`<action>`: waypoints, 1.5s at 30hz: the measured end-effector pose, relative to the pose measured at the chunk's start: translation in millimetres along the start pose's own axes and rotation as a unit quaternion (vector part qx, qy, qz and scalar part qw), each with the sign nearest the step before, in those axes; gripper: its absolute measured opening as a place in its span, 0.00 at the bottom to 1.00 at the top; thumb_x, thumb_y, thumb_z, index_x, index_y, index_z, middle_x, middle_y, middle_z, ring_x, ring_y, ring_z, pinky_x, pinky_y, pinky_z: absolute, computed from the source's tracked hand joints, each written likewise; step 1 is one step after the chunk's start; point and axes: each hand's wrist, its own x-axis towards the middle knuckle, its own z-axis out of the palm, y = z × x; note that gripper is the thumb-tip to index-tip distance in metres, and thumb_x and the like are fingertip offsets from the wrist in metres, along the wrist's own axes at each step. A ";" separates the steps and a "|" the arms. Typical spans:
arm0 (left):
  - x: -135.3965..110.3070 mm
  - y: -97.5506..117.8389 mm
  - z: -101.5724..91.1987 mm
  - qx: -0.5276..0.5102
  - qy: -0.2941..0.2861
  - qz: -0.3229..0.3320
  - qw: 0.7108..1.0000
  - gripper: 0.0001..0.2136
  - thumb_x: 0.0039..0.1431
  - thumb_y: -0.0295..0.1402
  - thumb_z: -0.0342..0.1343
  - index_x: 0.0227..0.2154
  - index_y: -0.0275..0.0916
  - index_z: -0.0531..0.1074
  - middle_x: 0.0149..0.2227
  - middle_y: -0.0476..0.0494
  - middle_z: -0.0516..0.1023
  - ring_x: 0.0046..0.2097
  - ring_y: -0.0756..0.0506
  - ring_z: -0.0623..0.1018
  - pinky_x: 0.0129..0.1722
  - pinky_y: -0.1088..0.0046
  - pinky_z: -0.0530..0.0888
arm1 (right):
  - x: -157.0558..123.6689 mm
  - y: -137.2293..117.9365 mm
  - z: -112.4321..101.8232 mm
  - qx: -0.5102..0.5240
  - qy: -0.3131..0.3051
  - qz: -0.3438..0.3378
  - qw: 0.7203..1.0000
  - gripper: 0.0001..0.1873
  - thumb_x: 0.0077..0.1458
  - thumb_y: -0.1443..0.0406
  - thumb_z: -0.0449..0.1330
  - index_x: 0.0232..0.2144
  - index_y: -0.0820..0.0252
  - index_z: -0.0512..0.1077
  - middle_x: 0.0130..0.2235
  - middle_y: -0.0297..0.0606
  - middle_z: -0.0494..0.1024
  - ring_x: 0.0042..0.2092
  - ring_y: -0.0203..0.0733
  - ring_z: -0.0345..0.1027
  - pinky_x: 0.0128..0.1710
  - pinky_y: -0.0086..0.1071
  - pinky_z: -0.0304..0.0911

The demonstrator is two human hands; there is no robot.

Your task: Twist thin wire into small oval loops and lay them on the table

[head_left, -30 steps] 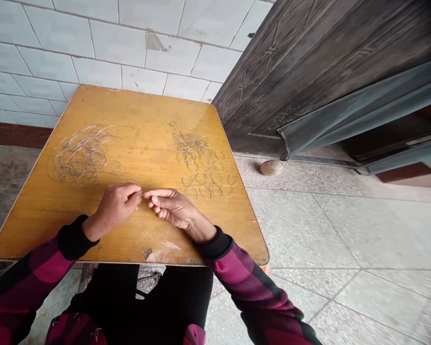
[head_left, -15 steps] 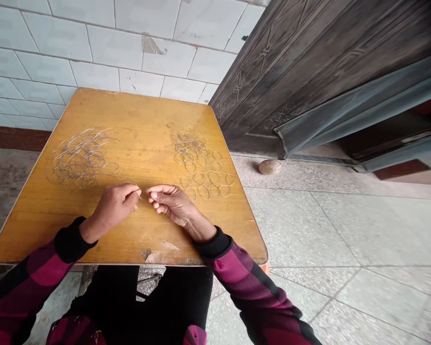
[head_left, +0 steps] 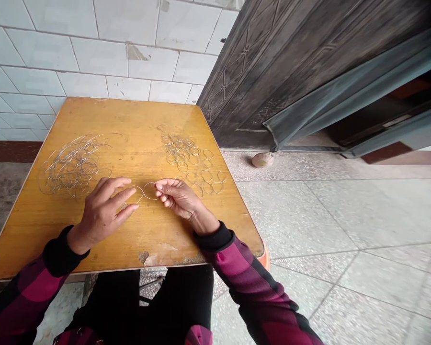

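Over the front half of the wooden table, my right hand (head_left: 178,197) pinches the right end of a thin wire figure-eight (head_left: 143,192). Its two loops cross in the gap between my hands. My left hand (head_left: 104,209) is open, fingers spread around the wire's left loop; whether a fingertip touches it I cannot tell. Beyond my left hand lies a tangled pile of loose thin wires (head_left: 72,167). On the right side of the table, past my right hand, lie several wire figure-eights (head_left: 181,149), some heaped and some side by side.
The yellow wooden table (head_left: 129,115) has a chipped front edge and stands against a white tiled wall (head_left: 100,57). To the right are a dark carved wooden door (head_left: 244,81), a grey-blue curtain (head_left: 301,105) and a roundish object (head_left: 262,159) on the tiled floor.
My left fingers have opened from a pinch and spread apart. The wire between my hands now shows plainly as a figure-eight, held by my right hand. The camera view has shifted slightly.
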 end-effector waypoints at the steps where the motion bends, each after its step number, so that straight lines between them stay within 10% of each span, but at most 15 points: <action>1: 1.0 -1.0 0.8 -0.014 -0.006 -0.010 1.000 0.10 0.56 0.29 0.60 0.42 0.36 0.74 0.46 0.36 0.77 0.48 0.41 0.76 0.46 0.62 0.74 | -0.5 0.6 0.5 -0.023 0.002 -0.017 1.000 0.16 0.35 0.61 0.74 0.27 0.64 0.76 0.22 0.30 0.77 0.18 0.25 0.66 0.16 0.17 0.62; 13: -1.1 -12.4 16.1 -0.220 -0.170 -0.171 0.945 0.05 0.59 0.30 0.56 0.31 0.38 0.77 0.29 0.48 0.78 0.31 0.50 0.76 0.32 0.76 0.71 | -5.7 11.3 3.9 -0.284 -0.026 -0.145 0.947 0.16 0.52 0.57 0.64 0.38 0.65 0.78 0.22 0.30 0.72 0.21 0.28 0.64 0.20 0.25 0.62; 21: 9.6 -6.5 10.6 -0.311 -0.298 -0.246 0.869 0.09 0.58 0.34 0.54 0.27 0.37 0.76 0.26 0.48 0.76 0.28 0.51 0.73 0.28 0.75 0.69 | -13.5 4.5 6.5 -0.453 -0.052 -0.278 0.846 0.11 0.60 0.63 0.57 0.37 0.61 0.78 0.33 0.37 0.75 0.23 0.27 0.64 0.26 0.27 0.63; 30: 7.5 -6.6 13.6 -0.394 -0.312 -0.310 0.807 0.14 0.59 0.36 0.53 0.21 0.36 0.70 0.20 0.51 0.69 0.23 0.53 0.66 0.25 0.76 0.64 | -14.9 1.7 2.6 -0.551 -0.109 -0.359 0.746 0.16 0.62 0.71 0.50 0.38 0.60 0.79 0.30 0.36 0.70 0.30 0.33 0.63 0.31 0.28 0.60; 45: 9.2 -3.1 17.5 -0.405 -0.316 -0.340 0.788 0.12 0.56 0.34 0.54 0.19 0.36 0.71 0.19 0.49 0.72 0.23 0.53 0.68 0.25 0.76 0.66 | -17.4 11.4 8.4 -0.671 -0.056 -0.355 0.648 0.18 0.60 0.72 0.47 0.39 0.57 0.77 0.32 0.37 0.68 0.28 0.32 0.55 0.26 0.27 0.50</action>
